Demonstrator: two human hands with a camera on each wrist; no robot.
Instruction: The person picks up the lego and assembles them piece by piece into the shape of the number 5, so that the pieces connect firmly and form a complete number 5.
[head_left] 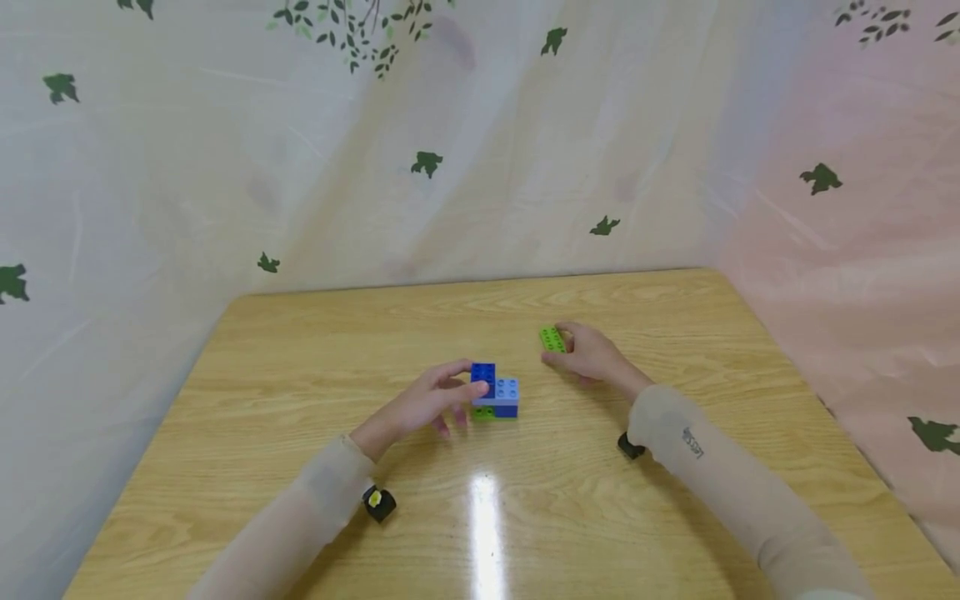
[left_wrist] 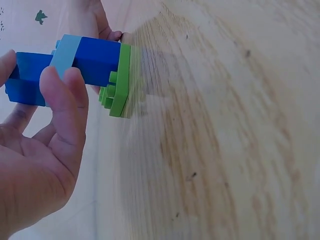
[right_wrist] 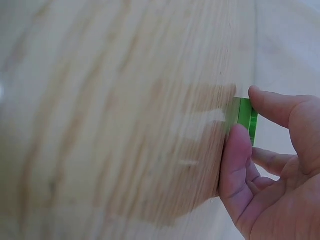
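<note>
A stack of toy building bricks stands near the table's middle. From the bottom up it has a green flat brick (left_wrist: 123,82), a dark blue brick (left_wrist: 97,60), a light blue brick (head_left: 507,387) and another dark blue brick (head_left: 482,372) on top, offset to the left. My left hand (head_left: 420,404) grips that top brick between thumb and fingers, the other fingers hanging beside the stack. Farther back on the right, my right hand (head_left: 592,352) pinches a loose lime-green flat brick (head_left: 552,338), studs up, by its edges, low at the tabletop.
The wooden table (head_left: 300,333) reaches back to a pale curtain (head_left: 495,208) printed with leaves, which also hangs along both sides. Small black devices (head_left: 379,503) hang under both sleeved wrists. Light reflects off the tabletop in front of the stack.
</note>
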